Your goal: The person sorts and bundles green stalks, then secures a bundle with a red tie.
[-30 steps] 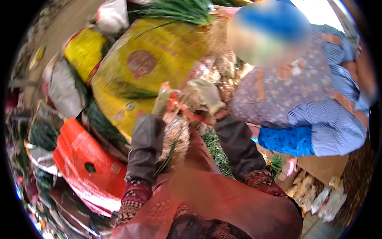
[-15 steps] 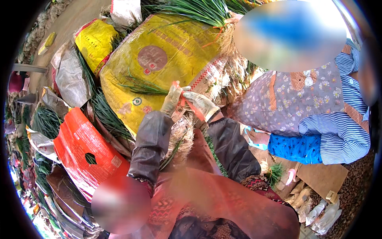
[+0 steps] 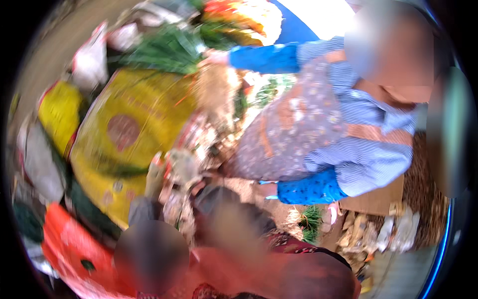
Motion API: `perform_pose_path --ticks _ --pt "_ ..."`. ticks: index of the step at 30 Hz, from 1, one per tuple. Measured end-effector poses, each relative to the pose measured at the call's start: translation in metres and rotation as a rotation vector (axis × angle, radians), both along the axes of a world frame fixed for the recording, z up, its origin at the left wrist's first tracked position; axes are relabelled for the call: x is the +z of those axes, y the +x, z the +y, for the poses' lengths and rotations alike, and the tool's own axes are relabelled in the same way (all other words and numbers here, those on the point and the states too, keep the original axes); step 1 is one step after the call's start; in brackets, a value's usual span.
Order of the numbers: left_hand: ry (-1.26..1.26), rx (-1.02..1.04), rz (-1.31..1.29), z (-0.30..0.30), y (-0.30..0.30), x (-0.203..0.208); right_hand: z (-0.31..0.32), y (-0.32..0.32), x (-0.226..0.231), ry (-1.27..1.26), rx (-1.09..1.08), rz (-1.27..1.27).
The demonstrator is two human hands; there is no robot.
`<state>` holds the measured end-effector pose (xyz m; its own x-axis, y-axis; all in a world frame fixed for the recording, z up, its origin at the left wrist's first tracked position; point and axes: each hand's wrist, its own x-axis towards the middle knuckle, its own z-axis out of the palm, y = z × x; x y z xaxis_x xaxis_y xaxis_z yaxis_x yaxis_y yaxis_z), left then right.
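Motion blur is heavy across the view, so findings are limited. The left hand (image 3: 155,175), in a pale glove, stands raised at mid-frame, and the gloved right hand (image 3: 185,164) sits just beside it, the two close enough that they may touch. Whether the fingers of either hand are clenched, released or grasping cannot be told from this picture. A pale, speckled bundle (image 3: 173,212), apparently greens with roots in clear wrap, lies directly below the fingers, between the two dark-sleeved forearms. Its long axis runs from the fingertips back toward the person's body. Its upper end meets the hands, and neither hand is clearly the nearer, though the left appears slightly closer to its top. Beyond and to the left of the fingers lies a large yellow sack (image 3: 124,134) with a round brown mark, and a red-orange bag (image 3: 69,244) sits lower on that side. Leafy greens (image 3: 169,47) are piled well beyond the fingers. To their right a co-worker (image 3: 318,129) in patterned and blue-striped clothing bends in, with a blue-sleeved arm (image 3: 264,57) stretched over the pile. A small green bunch (image 3: 311,222) and a flat piece of cardboard (image 3: 373,202) lie on the ground further right
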<state>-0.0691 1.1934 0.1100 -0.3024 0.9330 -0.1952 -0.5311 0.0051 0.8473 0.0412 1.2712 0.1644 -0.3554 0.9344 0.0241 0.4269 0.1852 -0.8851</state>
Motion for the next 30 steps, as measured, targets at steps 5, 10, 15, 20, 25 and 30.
perform_pose_path --ticks 5,10,15,20,25,30 --pt "-0.079 -0.023 0.411 0.003 -0.002 0.030 0.019 0.010 0.031 0.161 0.189 -0.189" --pt "-0.049 0.025 0.411 0.010 -0.007 0.059 0.034 0.015 0.033 -0.703 0.095 0.285" --pt "-0.057 -0.015 0.309 0.022 -0.006 0.052 0.038 0.023 0.048 -0.694 0.236 0.217" --pt "-0.131 -0.107 0.260 0.027 -0.010 0.046 0.047 0.029 0.044 -0.307 0.335 -0.122" --pt "-0.148 -0.109 0.162 0.026 -0.011 0.038 0.046 0.025 0.051 -0.679 0.238 0.143" --pt "-0.035 -0.079 0.223 0.023 -0.009 0.051 0.041 0.030 0.058 0.282 0.365 -0.276"
